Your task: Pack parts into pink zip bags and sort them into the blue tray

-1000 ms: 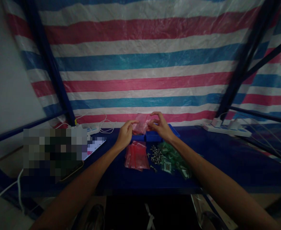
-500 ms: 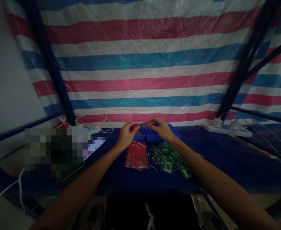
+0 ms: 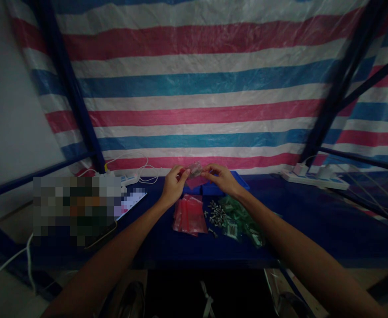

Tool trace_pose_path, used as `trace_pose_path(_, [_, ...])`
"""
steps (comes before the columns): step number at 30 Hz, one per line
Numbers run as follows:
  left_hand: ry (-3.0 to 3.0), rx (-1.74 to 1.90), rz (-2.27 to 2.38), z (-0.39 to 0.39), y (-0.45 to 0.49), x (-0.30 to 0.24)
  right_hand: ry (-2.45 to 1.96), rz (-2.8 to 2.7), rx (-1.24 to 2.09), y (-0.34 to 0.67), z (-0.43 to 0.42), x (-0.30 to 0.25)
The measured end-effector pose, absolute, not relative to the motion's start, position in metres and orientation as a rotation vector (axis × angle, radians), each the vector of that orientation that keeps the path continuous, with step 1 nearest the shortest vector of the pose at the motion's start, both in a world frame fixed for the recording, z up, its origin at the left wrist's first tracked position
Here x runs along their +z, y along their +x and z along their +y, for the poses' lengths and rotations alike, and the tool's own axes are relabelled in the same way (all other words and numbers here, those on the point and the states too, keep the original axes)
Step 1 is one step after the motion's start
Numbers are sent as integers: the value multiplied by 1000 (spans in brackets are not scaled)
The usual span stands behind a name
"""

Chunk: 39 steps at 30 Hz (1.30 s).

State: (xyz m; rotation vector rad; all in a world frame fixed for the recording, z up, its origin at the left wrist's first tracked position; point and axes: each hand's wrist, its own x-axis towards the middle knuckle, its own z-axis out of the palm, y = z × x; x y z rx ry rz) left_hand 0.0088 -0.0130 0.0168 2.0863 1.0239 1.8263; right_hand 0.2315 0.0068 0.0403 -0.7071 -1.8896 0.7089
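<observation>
Fingers (image 3: pixel 183 176) partly hide the pink bag (image 3: pixel 196 180).

L hand (image 3: pixel 174 186) & R hand (image 3: pixel 225 179) pinch translucent pink bag (image 3: pixel 196 180) btwn them, abv blue trays (image 3: pixel 212 190); contents unclear. Clock from bag: red bags (image 3: pixel 194 219) piled at 6, loose screws (image 3: pixel 216 214) at 5, green bags (image 3: pixel 242 215) at 4, lit-screen device (image 3: pixel 130 205) approx 8, white pwr strip (image 3: pixel 319 181) at 3. Striped sheet (image 3: pixel 194 84) at 12, bhd blue tbl (image 3: pixel 313 214).

Crinkled translucent pink bag (image 3: pixel 196 180), aloft above table (image 3: pixel 299 221)
</observation>
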Motion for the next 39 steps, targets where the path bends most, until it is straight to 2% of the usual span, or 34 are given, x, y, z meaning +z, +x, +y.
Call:
trace_pose_path(16, [2032,1875,1030,-13,8,16,-702,-1726,800,230,1,44])
trace_pose_path(39, [2130,1838,1054,-20,9,17,-717,-1831,706,230,3,44])
